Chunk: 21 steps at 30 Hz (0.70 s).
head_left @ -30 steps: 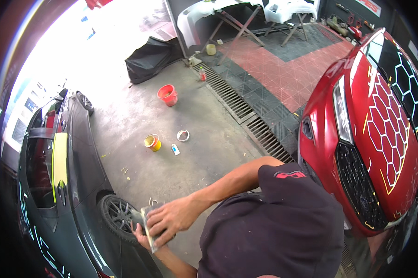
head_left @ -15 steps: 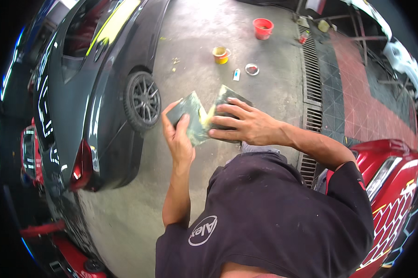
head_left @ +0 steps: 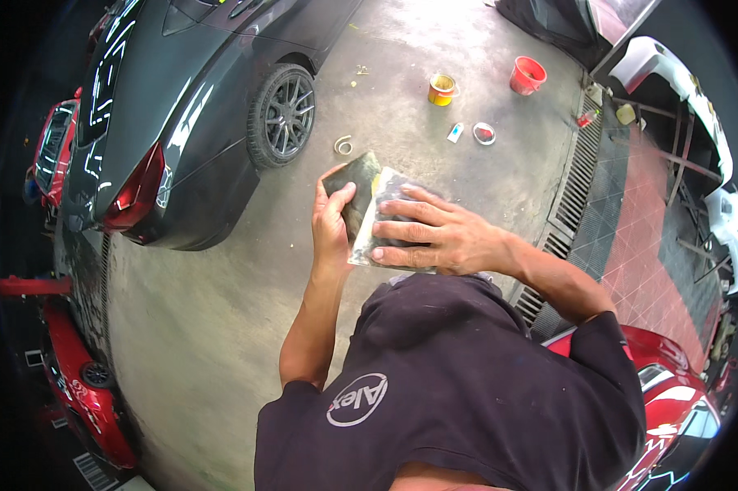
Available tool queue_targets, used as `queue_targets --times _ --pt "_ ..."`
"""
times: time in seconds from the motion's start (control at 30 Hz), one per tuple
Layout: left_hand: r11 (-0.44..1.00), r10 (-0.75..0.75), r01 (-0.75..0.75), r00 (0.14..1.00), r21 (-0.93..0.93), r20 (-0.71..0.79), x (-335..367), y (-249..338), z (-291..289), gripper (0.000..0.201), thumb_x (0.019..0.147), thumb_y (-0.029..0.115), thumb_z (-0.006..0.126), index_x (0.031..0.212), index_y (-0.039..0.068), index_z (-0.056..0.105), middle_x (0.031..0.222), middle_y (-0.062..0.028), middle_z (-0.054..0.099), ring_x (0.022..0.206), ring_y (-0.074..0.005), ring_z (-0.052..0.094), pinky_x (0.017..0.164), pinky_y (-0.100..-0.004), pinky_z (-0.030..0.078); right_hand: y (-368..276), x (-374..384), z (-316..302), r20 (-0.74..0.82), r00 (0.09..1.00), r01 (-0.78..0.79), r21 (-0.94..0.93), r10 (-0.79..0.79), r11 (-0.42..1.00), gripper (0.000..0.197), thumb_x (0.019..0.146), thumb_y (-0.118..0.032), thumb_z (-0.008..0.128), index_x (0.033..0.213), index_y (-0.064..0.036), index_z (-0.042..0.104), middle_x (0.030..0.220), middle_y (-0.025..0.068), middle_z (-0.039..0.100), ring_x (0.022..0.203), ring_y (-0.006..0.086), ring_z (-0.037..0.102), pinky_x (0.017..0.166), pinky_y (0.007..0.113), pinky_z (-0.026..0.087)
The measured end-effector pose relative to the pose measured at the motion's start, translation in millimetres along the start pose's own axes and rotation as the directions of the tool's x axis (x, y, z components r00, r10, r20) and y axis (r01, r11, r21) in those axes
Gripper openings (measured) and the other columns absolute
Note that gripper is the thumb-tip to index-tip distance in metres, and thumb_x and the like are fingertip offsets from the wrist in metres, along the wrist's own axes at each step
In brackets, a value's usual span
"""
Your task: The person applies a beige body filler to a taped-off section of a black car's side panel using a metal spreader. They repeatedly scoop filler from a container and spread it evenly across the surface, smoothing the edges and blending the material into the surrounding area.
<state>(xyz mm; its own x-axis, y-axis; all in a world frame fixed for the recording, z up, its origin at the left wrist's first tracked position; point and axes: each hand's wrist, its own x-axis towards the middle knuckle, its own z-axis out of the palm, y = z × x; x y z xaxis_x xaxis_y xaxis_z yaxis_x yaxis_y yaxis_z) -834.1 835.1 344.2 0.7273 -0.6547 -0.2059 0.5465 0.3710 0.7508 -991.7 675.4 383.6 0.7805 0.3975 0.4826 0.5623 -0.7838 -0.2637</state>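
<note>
- The concrete floor carries everything in view; the dark grey car stands at your upper left with its rear wheel turned toward you.
- A red car sits at your lower right, just past a drain grate that runs up the floor.
- You hold the sanding sheet in front of your chest, above the floor and touching nothing else, so that both hands can work it.
- The sheet is folded. Its long axis runs from near your chest up and away, tilted slightly left, and the fold edge points toward the grey car's wheel.
- Your right hand lies flat with fingers spread across the pale right half, pressing it down.
- Your left hand is closed on the dark left half, thumb on top, which steadies it.
- A red bucket, a yellow tin and a tape roll stand well apart on the floor beyond.
</note>
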Motion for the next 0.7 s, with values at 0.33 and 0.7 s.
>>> queue_targets --times 0.33,0.7 --pt "0.911 0.315 -0.294 0.949 0.289 -0.027 -37.7 20.3 -12.8 0.03 0.102 0.001 0.054 0.132 0.004 0.054 0.116 -0.0097 0.065 0.102 -0.013 0.064 0.091 -0.0302 0.054 8.4 -6.5 -1.5 -0.047 0.996 -0.082 -0.248 0.072 0.965 0.072 0.078 -0.019 0.069 0.149 -0.028 0.057 0.147 0.0057 0.052 0.14 0.0306 0.047 0.121 0.055 0.036" --pt "0.758 0.416 -0.4 0.905 0.515 0.091 -42.9 4.4 -43.4 0.033 0.1 0.002 0.055 0.133 0.002 0.055 0.119 -0.0091 0.064 0.109 -0.0149 0.06 0.099 -0.0313 0.048 -5.3 6.7 22.8 0.144 0.989 0.049 -0.202 -0.019 0.978 0.062 0.085 -0.015 0.064 0.145 -0.0247 0.059 0.138 0.0033 0.055 0.135 0.028 0.049 0.118 0.052 0.037"
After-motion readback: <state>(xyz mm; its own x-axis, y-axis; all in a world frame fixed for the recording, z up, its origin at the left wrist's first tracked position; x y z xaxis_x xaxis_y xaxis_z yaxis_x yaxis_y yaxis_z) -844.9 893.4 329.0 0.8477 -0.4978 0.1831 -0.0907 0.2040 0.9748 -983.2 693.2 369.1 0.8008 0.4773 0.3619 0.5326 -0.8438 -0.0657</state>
